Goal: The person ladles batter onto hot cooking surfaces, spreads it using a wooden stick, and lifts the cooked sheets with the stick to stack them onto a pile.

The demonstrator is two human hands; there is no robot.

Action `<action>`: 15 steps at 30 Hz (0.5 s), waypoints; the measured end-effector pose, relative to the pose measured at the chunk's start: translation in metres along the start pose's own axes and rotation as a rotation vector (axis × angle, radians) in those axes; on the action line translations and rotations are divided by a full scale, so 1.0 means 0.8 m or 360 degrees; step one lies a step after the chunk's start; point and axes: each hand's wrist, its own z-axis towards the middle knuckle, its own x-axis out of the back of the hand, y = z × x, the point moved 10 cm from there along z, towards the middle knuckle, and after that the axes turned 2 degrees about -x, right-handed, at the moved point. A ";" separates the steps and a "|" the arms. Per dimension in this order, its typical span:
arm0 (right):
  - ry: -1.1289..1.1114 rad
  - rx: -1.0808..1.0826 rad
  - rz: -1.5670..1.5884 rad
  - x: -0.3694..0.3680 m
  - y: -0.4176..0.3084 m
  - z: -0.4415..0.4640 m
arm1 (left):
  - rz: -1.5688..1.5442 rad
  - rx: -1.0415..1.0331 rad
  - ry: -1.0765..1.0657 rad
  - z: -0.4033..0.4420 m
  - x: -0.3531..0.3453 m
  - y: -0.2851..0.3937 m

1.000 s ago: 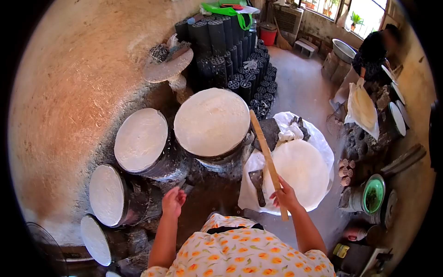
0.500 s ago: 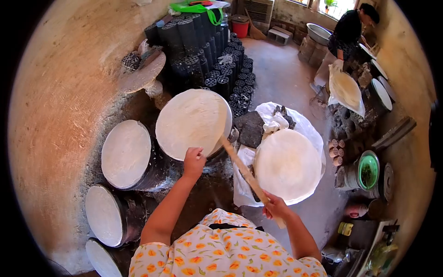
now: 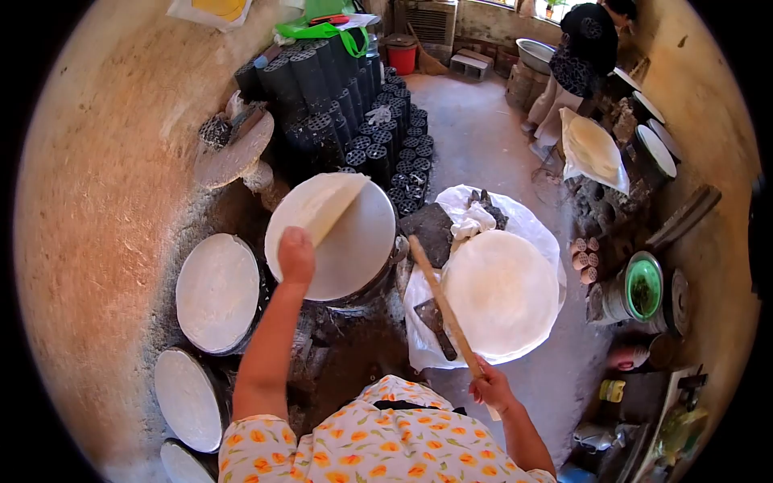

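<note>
Flatbread [image 3: 310, 203] is half up off the griddle [image 3: 354, 253], flap folded leftward, the griddle's right rim showing. Left hand [image 3: 296, 253] is closed on the flap's lower edge, though I can't see its fingertips. Right hand [image 3: 493, 386] is wrapped round the near end of a wooden stick [image 3: 439, 294], far tip just right of that rim. Stick slants along the round stack's [image 3: 503, 294] left edge; beyond, floor [image 3: 467, 129] runs between the black briquettes [image 3: 318, 88] and another person [image 3: 586, 48].

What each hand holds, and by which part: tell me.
The right hand grips the wooden stick close to its body-side end. The left hand holds the thin pale sheet by its lifted edge; exact finger placement is hidden.
</note>
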 end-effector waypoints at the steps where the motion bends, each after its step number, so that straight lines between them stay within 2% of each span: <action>1: 0.0071 0.0012 0.0134 0.007 0.004 0.003 | 0.0029 -0.0103 0.0078 0.020 0.034 0.026; 2: 0.0075 0.0013 0.0149 0.008 0.006 0.005 | 0.0026 -0.0117 0.0071 0.037 0.052 0.041; 4: 0.0218 0.0172 0.0278 0.021 0.000 0.004 | 0.0119 -0.0581 0.0002 0.055 0.074 0.102; 5: 0.0223 0.0170 0.0289 0.023 0.003 0.007 | 0.0115 -0.0591 -0.0004 0.061 0.081 0.117; 7: 0.0354 0.0241 0.0373 0.038 0.006 0.006 | 0.0204 -0.0945 -0.0129 0.053 0.072 0.179; 8: 0.0439 0.0275 0.0334 0.046 0.003 0.001 | 0.0191 -0.1002 -0.0213 0.048 0.063 0.201; 13: 0.0741 0.0276 0.0608 0.090 0.040 -0.015 | -0.0305 -0.1035 -0.0359 0.027 0.051 0.314; 15: 0.0951 0.0291 0.0748 0.115 0.064 -0.028 | -0.0853 -0.0741 -0.0395 0.028 0.048 0.332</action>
